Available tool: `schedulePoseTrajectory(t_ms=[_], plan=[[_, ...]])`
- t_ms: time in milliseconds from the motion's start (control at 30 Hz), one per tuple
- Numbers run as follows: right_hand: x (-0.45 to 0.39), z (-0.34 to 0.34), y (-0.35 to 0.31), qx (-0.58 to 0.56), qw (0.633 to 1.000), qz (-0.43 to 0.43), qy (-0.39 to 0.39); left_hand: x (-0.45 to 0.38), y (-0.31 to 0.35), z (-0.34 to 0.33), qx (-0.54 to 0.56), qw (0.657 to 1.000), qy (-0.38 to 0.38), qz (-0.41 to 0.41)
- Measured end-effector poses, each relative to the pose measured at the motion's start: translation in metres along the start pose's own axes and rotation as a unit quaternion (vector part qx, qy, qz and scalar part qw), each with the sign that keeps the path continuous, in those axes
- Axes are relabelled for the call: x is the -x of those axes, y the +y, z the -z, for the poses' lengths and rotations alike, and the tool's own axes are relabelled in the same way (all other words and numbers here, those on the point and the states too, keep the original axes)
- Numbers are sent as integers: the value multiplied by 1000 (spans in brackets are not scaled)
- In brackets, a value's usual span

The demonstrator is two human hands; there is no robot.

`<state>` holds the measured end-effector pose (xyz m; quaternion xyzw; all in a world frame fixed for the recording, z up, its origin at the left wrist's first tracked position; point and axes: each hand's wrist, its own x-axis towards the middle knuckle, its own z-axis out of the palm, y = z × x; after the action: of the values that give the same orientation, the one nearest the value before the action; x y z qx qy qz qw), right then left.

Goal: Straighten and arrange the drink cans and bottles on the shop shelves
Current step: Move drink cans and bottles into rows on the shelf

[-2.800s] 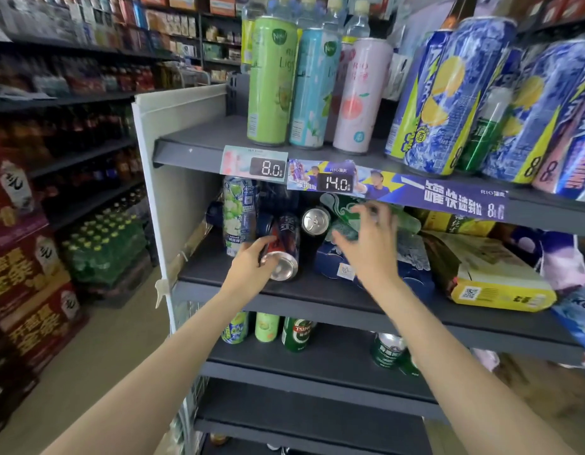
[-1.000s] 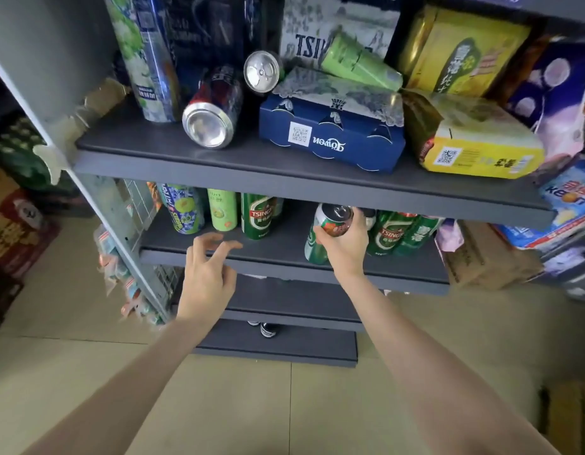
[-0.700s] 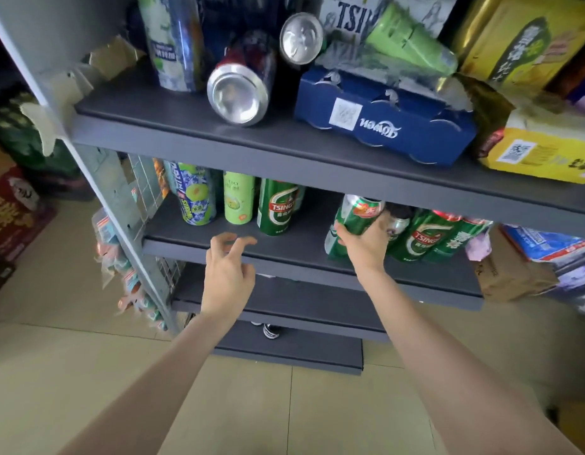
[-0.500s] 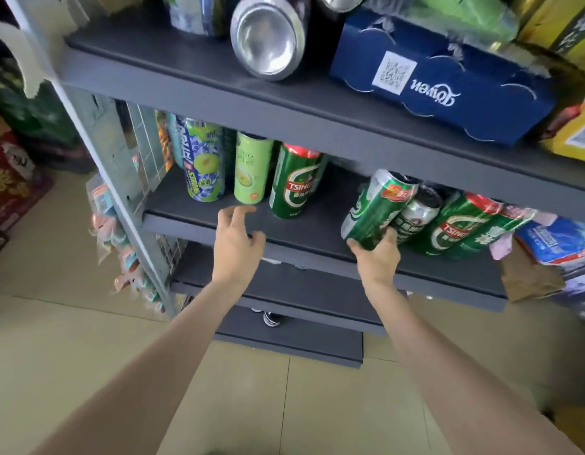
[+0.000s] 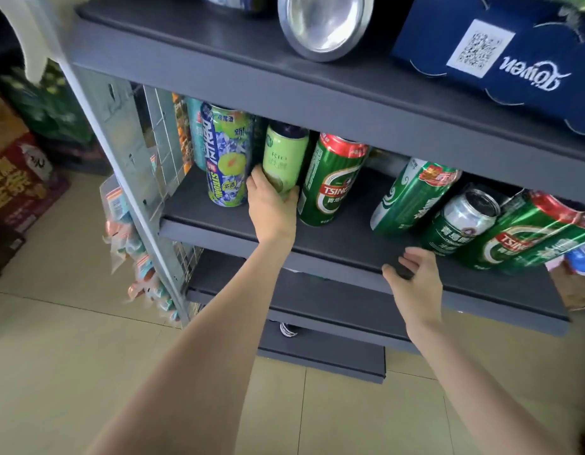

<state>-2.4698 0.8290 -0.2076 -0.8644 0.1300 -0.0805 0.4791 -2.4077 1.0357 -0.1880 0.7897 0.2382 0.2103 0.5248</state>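
Since half a second ago the left hand (image 5: 273,208) has gone from the front lip of the dark grey metal shelf (image 5: 343,244) to the slim pale-green drink can (image 5: 284,159), and the right hand (image 5: 416,284) has let go of the tilted green beer can with the white swirl (image 5: 412,195) and drawn back to the shelf's near edge.

The left hand's fingers and thumb are curled round the lower part of the slim pale-green can, which stands upright on the shelf. Just to its left stands a tall blue and green printed can (image 5: 227,159), and just to its right a tall green beer can with a red top band (image 5: 334,178); both are upright and close against it.

The right hand is held apart from the cans, fingers loosely spread and holding nothing, with the fingertips over the shelf's front lip. Beyond it the swirl-marked green can leans to the right. Next along is a shorter dark green can with a silver top (image 5: 458,221), also tilted, and at the far right a large green and red beer can (image 5: 527,238) lies leaning over towards the right.

On the shelf above sit a can lying on its side with its shiny silver base (image 5: 324,24) facing out, and a dark blue cardboard multipack with a QR code (image 5: 501,60). The floor below is pale tile (image 5: 87,356).
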Motion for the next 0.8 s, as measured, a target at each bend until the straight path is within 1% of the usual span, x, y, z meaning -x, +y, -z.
schedulePoseTrajectory(t_ms=[67,167,267,333,400,467,567,633,733,800], plan=[[6,1,-6,8,999,11,-30,6,-2,8,-2,1000,-9,-3],[15,-3,-23,23,998,15,-61,22,-6,32,-25,998,-42,-39],[30,-7,-48,8,995,49,-90,47,-16,68,-11,995,-80,-51],[46,-9,-70,-9,984,94,-153,62,-20,97,4,992,-116,-48],[64,-8,-95,-7,964,142,-224,73,-20,130,13,986,-150,-67],[77,1,-122,12,948,187,-256,78,-9,168,23,981,-165,-102],[88,35,-172,31,935,264,-237,70,36,223,32,976,-135,-170],[95,68,-209,39,920,335,-202,57,81,253,42,968,-112,-219],[106,118,-272,39,907,395,-140,39,159,287,74,949,-98,-291],[107,145,-312,5,895,436,-96,34,211,300,111,933,-102,-327]])
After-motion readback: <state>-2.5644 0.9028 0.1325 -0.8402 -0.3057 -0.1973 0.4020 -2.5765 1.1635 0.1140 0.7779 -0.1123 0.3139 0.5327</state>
